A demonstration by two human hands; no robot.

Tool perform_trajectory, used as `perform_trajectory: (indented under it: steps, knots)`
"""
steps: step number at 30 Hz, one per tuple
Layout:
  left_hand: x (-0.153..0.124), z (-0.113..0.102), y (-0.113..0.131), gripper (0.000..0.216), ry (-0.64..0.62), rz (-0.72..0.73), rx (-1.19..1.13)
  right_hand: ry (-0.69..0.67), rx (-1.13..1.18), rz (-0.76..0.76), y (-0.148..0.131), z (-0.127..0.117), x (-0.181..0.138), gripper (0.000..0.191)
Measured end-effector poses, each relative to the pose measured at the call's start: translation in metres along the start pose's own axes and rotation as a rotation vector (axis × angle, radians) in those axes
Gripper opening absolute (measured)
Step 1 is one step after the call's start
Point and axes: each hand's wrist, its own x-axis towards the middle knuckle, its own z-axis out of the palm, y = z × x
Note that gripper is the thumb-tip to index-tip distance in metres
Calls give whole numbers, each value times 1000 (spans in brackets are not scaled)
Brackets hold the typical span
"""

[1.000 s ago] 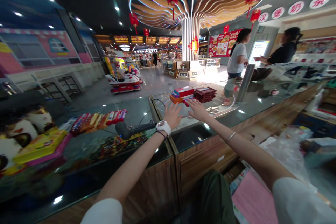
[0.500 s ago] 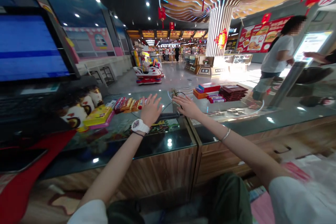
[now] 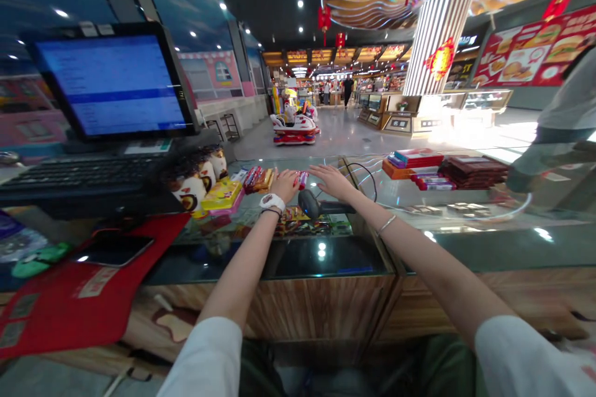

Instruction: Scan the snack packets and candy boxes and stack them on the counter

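My left hand [image 3: 285, 186], with a white watch and a dark band at the wrist, lies over the right part of a row of wrapped snack bars [image 3: 259, 180]. Its fingers are laid forward over the bars, and the fingertips are partly hard to make out. My right hand [image 3: 333, 181] reaches in from the right with its fingers stretched out, just right of the red bar end [image 3: 302, 179]; nothing shows in it. A dark handheld barcode scanner [image 3: 310, 205] with a cable lies on the glass counter [image 3: 223, 260] below and between both hands.
Left are a monitor [image 3: 114, 87], a keyboard [image 3: 88, 173] and a phone [image 3: 114, 250] on a red mat [image 3: 153, 285]. Yellow boxes [image 3: 222, 193] stand beside the bars. Stacked brown packs [image 3: 475, 172] lie right. A blurred person [image 3: 565, 111] is beyond the counter.
The view has turned left, bringing the monitor and phone further in. My left hand has come down over the bars, its fingers less spread. The scanner now shows more clearly.
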Motion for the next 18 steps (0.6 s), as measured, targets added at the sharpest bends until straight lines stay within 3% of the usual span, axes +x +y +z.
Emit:
perform_trajectory:
  steps: [5,12,18]
  knots:
    - [-2,9,-7,35,-3,-28,7,-65,2,-5,2,22,25,64]
    - [-5,17,-14,33,-32,46,39,-221,-35,2,10,54,43,76]
    - [-5,20,-7,31,-62,61,15,-269,-18,9,12,56,48,67]
